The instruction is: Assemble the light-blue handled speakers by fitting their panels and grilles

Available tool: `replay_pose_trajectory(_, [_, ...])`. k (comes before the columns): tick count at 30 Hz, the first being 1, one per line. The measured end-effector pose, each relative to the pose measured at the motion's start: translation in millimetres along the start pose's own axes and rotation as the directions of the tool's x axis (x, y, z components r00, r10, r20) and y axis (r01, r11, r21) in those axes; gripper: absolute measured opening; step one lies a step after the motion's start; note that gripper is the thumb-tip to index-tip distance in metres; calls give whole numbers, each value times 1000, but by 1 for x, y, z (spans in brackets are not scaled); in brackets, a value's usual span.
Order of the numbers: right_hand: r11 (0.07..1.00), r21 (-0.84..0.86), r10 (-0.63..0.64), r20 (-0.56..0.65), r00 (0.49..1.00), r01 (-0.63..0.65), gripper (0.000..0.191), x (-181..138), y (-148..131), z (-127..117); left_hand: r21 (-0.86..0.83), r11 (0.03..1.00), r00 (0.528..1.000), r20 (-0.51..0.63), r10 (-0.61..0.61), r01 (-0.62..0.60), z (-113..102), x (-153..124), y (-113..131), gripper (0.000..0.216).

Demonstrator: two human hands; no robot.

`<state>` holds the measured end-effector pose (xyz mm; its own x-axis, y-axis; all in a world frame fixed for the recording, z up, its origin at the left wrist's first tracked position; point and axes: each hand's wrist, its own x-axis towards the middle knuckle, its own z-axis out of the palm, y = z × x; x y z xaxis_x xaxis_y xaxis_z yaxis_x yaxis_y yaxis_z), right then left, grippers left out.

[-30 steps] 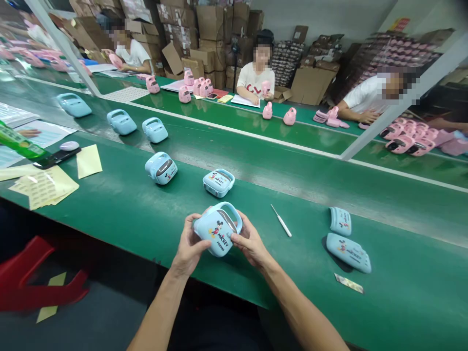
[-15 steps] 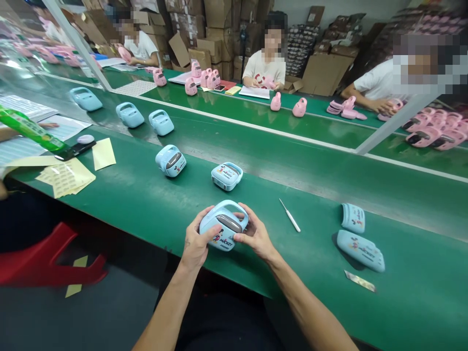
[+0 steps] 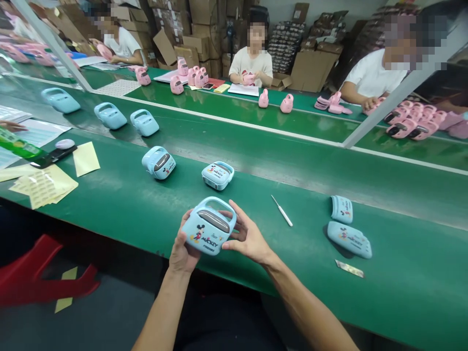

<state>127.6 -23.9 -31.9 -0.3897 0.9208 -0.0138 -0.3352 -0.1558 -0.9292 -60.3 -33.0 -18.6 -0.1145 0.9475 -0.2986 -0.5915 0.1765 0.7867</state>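
Observation:
Both hands hold up a light-blue Mickey-printed device [image 3: 210,231] with a loop handle and a dark glossy strip on top. My left hand [image 3: 183,253] grips its left side, thumb along the edge. On the right side, my right hand [image 3: 246,239] has its thumb at the lower front corner and its fingers behind, partly hidden. Just beyond stand two matching devices, one with its handle leaning right [image 3: 218,175] and one turned at an angle [image 3: 159,163]. A thin white-handled tool [image 3: 282,211] lies to the right of my hands.
Blue printed shell pieces [image 3: 350,239] and a small shiny strip [image 3: 350,268] lie at the right. More blue devices [image 3: 110,116] stand farther left, near yellow sticker sheets [image 3: 47,185]. Co-workers [image 3: 252,63] sit across the belt [image 3: 256,141] with pink units. A slanted post [image 3: 395,97] rises at right.
The device has been raised slightly and turned so its printed front faces me more fully. My left thumb has moved off the print to the side edge. The whole view has shifted.

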Motion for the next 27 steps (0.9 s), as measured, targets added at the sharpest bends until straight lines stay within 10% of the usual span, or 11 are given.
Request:
replay_pose_trajectory(8, [983, -168, -69, 13, 998, 70, 115, -2, -4, 5, -63, 997, 987, -150, -47, 38, 2, 0, -3, 68])
replay_pose_trajectory(16, [641, -719, -351, 37, 936, 268, 95, -1, -2, 9, 289, 933, 935, -218, 280, -213, 21, -9, -11, 69])
replay_pose_trajectory(27, [605, -712, -341, 173, 924, 357, 66, 10, 21, -14, 667, 682, 953, 174, 249, -300, 2, -7, -6, 72])
